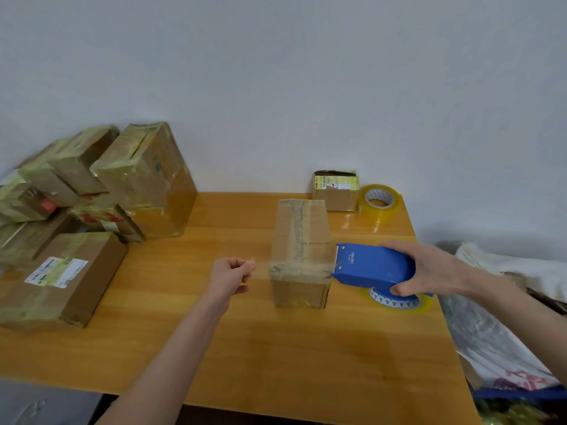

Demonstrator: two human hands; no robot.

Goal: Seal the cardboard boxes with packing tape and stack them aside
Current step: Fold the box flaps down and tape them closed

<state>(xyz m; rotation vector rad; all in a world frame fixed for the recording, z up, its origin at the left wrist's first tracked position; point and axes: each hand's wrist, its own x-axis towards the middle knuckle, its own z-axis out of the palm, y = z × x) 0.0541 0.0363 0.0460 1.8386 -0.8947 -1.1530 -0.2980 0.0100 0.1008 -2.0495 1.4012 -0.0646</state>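
Note:
A long cardboard box (301,240) lies in the middle of the wooden table (251,348), with clear tape running along its top seam. My right hand (429,268) grips a blue tape dispenser (372,265) whose front edge sits against the box's near right corner. A strip of clear tape (260,265) stretches leftward from the dispenser across the box's near end. My left hand (233,273) pinches the end of that strip, left of the box.
A pile of several taped boxes (101,191) stands at the table's left, with a flat labelled box (61,277) in front. A small box (336,190) and a spare tape roll (380,202) sit at the back right. Plastic bags (503,326) lie beyond the right edge.

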